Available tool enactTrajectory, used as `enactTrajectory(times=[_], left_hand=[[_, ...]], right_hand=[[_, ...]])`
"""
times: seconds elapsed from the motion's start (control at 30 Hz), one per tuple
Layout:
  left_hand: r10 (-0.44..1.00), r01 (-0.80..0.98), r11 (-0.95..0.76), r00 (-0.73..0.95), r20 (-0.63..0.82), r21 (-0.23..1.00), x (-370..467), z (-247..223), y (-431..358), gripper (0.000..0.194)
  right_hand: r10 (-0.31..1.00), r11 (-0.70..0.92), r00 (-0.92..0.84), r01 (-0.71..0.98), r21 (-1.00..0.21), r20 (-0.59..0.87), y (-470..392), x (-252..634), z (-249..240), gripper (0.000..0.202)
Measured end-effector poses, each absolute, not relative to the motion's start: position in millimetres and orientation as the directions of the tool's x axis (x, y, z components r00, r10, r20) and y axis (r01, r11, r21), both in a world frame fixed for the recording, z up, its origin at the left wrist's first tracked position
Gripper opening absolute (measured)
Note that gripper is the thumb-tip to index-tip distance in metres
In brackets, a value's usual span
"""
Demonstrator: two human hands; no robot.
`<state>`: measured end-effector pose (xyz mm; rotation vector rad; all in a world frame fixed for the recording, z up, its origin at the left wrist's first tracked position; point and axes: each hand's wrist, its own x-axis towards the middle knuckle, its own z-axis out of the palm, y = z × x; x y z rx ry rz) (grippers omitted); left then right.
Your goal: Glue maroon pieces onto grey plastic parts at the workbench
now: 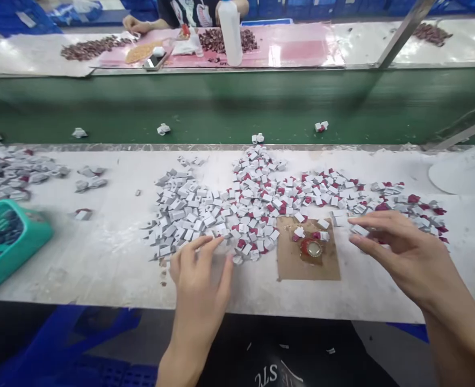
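Note:
A heap of small white plastic parts (pixel 181 207), some joined to dark red pieces, spreads across the worktable. At its near edge is my left hand (pixel 200 274), thumb and fingers apart, fingertips by the closest parts; nothing shows in its grasp. My right hand (pixel 402 250) pinches a small white plastic part (pixel 359 230) between thumb and fingers, right of a brown cardboard square (pixel 289 263). On that cardboard rests a small round dish (pixel 314 248) with a reddish-brown wet patch around it. Two white-and-red parts (pixel 323 236) lie just behind the dish.
A teal basket (pixel 40 236) of dark parts stands at the left. Beyond the table runs a green conveyor belt (pixel 205 107) carrying several white parts. Across it, a co-worker's hand (pixel 136 25) is near brownish parts and a white bottle (pixel 230 35). A metal post (pixel 402 35) rises at right.

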<state>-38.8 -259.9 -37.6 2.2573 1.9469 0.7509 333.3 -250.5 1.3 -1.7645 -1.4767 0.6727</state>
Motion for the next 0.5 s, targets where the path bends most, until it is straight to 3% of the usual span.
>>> enactTrajectory(times=[0.1,0.3,0.4,0.5], left_hand=[[0.947,0.91,-0.199,0.083,0.31,0.363,-30,-43,-261,0.029],[0.958,0.903,-0.124,0.002,0.286,0.412,-12,-40,-250,0.031],[0.95,0.926,-0.044,-0.077,0.302,0.375,-24,-32,-248,0.031],[0.927,0.942,0.137,-0.231,0.295,0.306,-49,-23,-254,0.035]], right_hand=[[0.941,-0.217,0.338,0.643,-0.734,0.018,-286,338,-16,0.043],[0.894,-0.416,0.377,0.504,-0.757,-0.24,-328,333,-45,0.053],[0.882,-0.437,0.398,0.494,-0.752,-0.251,-340,326,-49,0.05],[0.895,-0.395,0.415,0.572,-0.719,-0.161,-346,323,-46,0.039]])
